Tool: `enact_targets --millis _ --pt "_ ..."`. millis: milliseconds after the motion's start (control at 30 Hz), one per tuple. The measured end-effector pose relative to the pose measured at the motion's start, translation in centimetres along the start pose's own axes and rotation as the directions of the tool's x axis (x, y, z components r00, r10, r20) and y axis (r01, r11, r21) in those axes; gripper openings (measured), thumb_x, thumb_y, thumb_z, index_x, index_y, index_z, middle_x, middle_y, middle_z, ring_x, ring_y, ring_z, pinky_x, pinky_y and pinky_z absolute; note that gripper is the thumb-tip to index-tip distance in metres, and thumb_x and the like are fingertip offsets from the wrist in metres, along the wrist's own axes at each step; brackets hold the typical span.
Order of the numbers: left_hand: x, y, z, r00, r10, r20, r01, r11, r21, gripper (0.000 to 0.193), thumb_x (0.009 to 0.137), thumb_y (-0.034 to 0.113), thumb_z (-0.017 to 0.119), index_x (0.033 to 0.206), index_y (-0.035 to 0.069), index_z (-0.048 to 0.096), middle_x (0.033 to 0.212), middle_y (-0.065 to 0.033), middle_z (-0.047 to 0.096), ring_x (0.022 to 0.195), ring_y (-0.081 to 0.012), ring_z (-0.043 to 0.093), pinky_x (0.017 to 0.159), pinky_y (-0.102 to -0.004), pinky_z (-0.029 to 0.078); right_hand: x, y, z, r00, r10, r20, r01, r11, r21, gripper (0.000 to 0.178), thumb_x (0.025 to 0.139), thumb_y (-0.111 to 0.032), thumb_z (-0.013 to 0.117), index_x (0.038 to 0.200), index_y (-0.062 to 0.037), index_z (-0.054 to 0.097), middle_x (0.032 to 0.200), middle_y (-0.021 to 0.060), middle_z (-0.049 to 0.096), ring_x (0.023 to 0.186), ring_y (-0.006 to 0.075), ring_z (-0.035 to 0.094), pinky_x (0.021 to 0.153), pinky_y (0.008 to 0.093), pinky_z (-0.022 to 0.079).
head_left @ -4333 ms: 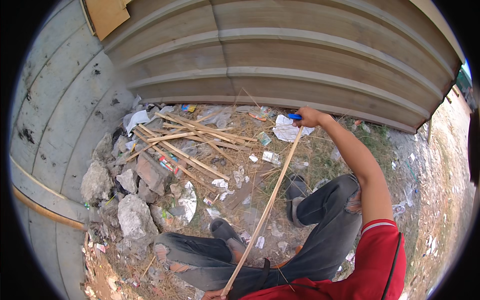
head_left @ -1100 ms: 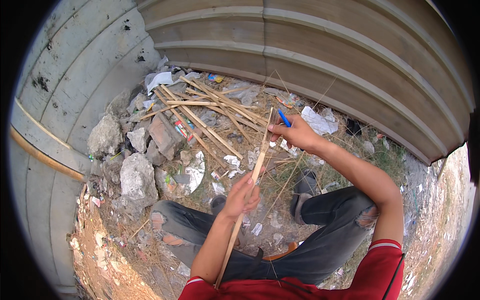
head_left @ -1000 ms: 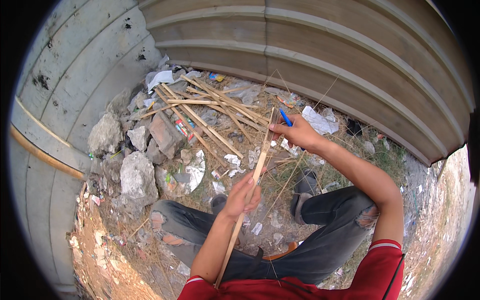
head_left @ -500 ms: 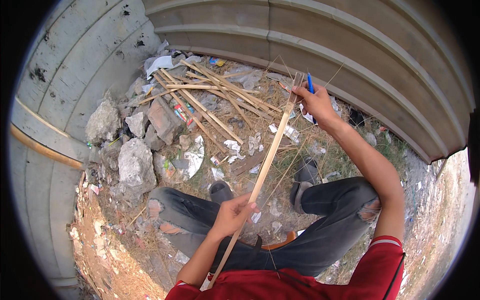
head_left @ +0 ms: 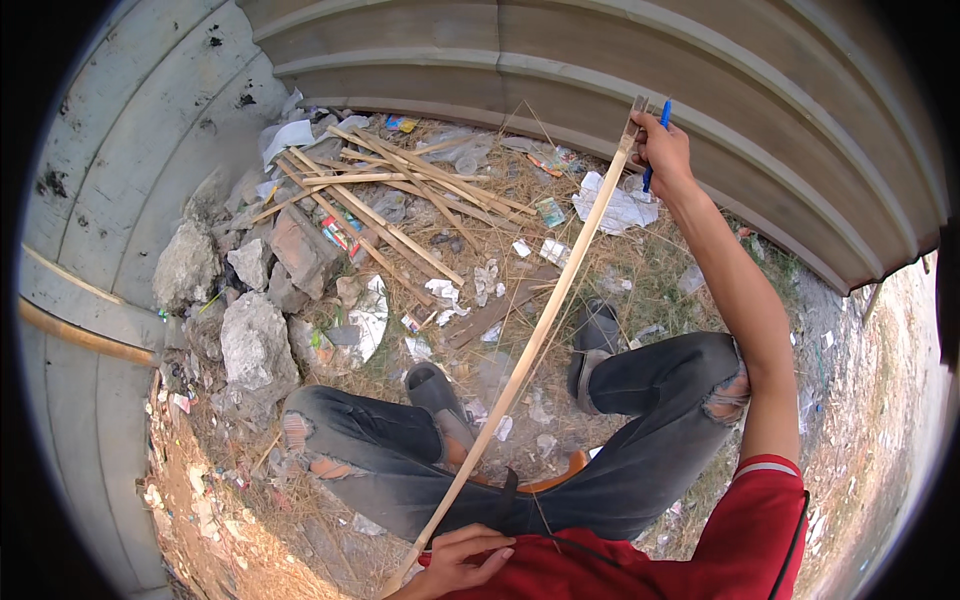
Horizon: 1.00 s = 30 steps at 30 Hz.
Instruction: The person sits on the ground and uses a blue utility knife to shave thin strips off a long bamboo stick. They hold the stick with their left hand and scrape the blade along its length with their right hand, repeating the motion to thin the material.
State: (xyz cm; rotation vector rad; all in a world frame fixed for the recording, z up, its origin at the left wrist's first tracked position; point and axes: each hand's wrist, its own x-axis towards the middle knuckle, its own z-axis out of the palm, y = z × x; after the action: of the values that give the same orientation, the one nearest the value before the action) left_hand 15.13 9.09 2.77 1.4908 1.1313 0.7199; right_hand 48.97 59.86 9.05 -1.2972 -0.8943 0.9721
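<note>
A long, pale wooden strip (head_left: 545, 318) slants from my lap up to the far right, passing between my knees. Its top end, darker than the rest, is pinched in my right hand (head_left: 664, 152). The same hand also holds a slim blue pen (head_left: 666, 113), standing nearly upright beside the strip. Low down by my belly, my left hand (head_left: 465, 560) lies with its fingers stretched out, close to the strip's lower end. Whether it touches the strip I cannot tell.
Several similar strips (head_left: 405, 238) lie in a loose pile ahead to the left. Broken concrete lumps (head_left: 258, 340) sit beside them. Corrugated metal walls (head_left: 600, 75) close off the far side and the left. Paper scraps (head_left: 618, 205) and dry grass litter the ground.
My right hand has moved up and right with the strip's top end and the pen. My left hand has slid down from the strip's middle to my belly, and its fingers have opened.
</note>
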Motion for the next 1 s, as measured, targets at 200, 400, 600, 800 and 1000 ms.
enact_targets --millis 200,400,600,800,1000 --pt "7.5 -0.2 1.0 0.949 -0.095 -0.300 -0.230 0.439 -0.868 0.077 0.102 0.040 0.061 0.159 0.005 0.023 0.155 -0.0224 0.040 0.132 -0.0325 0.054 0.098 -0.0413 0.054 -1.5 -0.8 1.7 0.976 0.090 0.200 -0.123 0.980 0.157 0.024 0.096 -0.025 0.070 0.102 -0.0029 0.063 0.079 0.0024 0.060 0.051 0.0063 0.043 0.053 0.0302 0.045" --pt "16.0 3.5 -9.8 0.332 -0.125 -0.935 -0.675 0.661 -0.328 0.050 0.109 0.034 0.049 0.144 0.000 0.040 0.145 -0.0250 0.050 0.123 -0.0322 0.063 0.098 -0.0380 0.060 -4.2 -1.5 1.4 0.899 0.151 0.412 -0.203 0.976 0.084 0.024 0.102 -0.032 0.064 0.102 -0.0091 0.058 0.089 0.0053 0.069 0.051 0.0046 0.039 0.052 0.0268 0.043" --pt "18.6 5.7 -17.8 0.136 0.171 -0.976 -0.576 0.815 0.062 0.033 0.109 0.022 0.050 0.127 -0.006 0.051 0.119 -0.0262 0.068 0.091 -0.0286 0.076 0.079 -0.0346 0.066 -3.7 3.9 -5.8 0.742 0.432 0.512 -0.041 0.792 -0.609 0.044 0.096 -0.041 0.071 0.117 -0.0031 0.062 0.080 0.0087 0.070 0.051 0.0075 0.049 0.048 0.0254 0.044" --pt "23.5 2.4 -17.4 0.464 0.333 -0.821 -0.272 0.935 0.225 0.025 0.107 0.011 0.051 0.124 -0.007 0.055 0.112 -0.0217 0.071 0.092 -0.0242 0.075 0.078 -0.0320 0.065 -7.7 23.8 -19.9 0.885 0.466 0.018 -0.324 0.642 -0.695 0.080 0.089 -0.049 0.073 0.141 0.0064 0.047 0.117 0.0242 0.067 0.102 0.0284 0.068 0.088 0.0446 0.055" --pt "28.7 -0.8 -14.7 0.600 0.362 -0.713 -0.178 0.930 0.323 0.019 0.105 0.005 0.053 0.118 -0.007 0.061 0.101 -0.0163 0.075 0.088 -0.0188 0.076 0.076 -0.0296 0.063 -21.4 30.3 -25.7 0.886 0.260 -0.385 -0.435 0.177 -0.883 0.086 0.088 -0.047 0.071 0.148 0.0061 0.040 0.130 0.0310 0.060 0.126 0.0368 0.059 0.104 0.0482 0.047"
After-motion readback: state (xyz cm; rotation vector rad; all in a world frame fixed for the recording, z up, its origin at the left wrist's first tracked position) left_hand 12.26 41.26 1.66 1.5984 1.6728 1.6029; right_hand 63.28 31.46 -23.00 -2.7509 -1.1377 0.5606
